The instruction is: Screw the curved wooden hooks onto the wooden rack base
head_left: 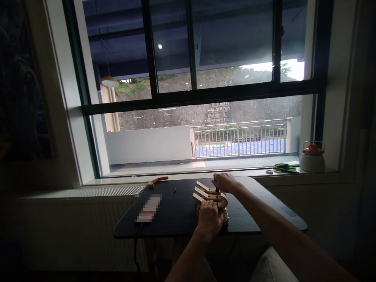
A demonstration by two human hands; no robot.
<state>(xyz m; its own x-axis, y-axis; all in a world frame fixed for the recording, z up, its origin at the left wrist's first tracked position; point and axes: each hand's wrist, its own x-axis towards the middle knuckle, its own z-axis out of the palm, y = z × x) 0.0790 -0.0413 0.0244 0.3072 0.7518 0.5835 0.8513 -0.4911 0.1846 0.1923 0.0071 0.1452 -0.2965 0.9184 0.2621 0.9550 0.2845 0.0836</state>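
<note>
A light wooden piece with several curved hook-like arms (pixel 205 192) lies on the dark table (pixel 176 211), near its middle. My left hand (pixel 209 217) is closed over the near end of this wooden piece and presses it down. My right hand (pixel 225 182) is closed round the handle of a small screwdriver (pixel 217 192), which stands upright with its tip on the wooden piece. A single loose wooden hook (pixel 158 180) lies at the table's far left edge. A tiny dark screw (pixel 175 190) sits on the table between that hook and the piece.
A flat red and white packet (pixel 148 208) lies on the table's left part. On the window sill stand a white kettle with an orange lid (pixel 312 157), a green cloth (pixel 285 168) and a roll of tape (pixel 269 171). A white radiator (pixel 100 192) is at the left.
</note>
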